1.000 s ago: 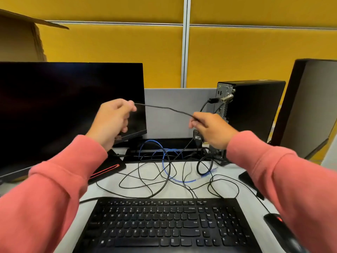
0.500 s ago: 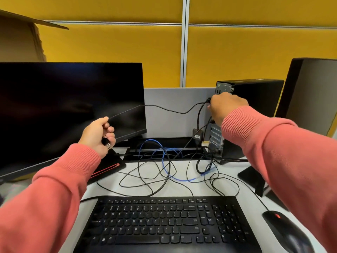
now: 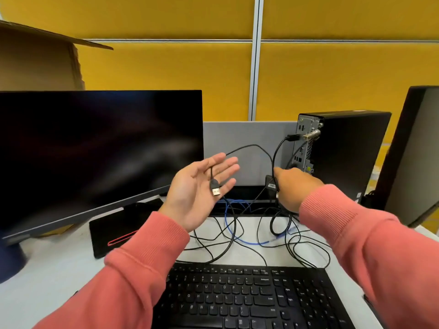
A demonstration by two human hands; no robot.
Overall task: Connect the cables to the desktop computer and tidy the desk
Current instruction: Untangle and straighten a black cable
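My left hand [image 3: 197, 188] is raised palm up with straight fingers. A silver-tipped USB plug [image 3: 215, 189] hangs against the palm, and its thin black cable [image 3: 251, 146] runs between the fingers. The cable arcs right and down to my right hand [image 3: 294, 188], which curls round it near a small black connector [image 3: 270, 184]. The black desktop computer [image 3: 351, 157] stands just behind the right hand, its rear port panel [image 3: 306, 143] facing me. One black plug [image 3: 293, 137] sits in a port high on that panel.
Several black cables [image 3: 228, 248] and a blue cable [image 3: 240, 237] lie tangled on the desk between a black keyboard [image 3: 249, 300] and the computer. A large dark monitor [image 3: 95, 148] fills the left, its base [image 3: 114, 231] on the desk. A second monitor [image 3: 415, 150] stands right; a cardboard box [image 3: 40, 62] stands back left.
My left hand rose toward the middle and opened, showing the USB plug on its palm. My right hand dropped from the top of the computer's rear panel to the cables below.
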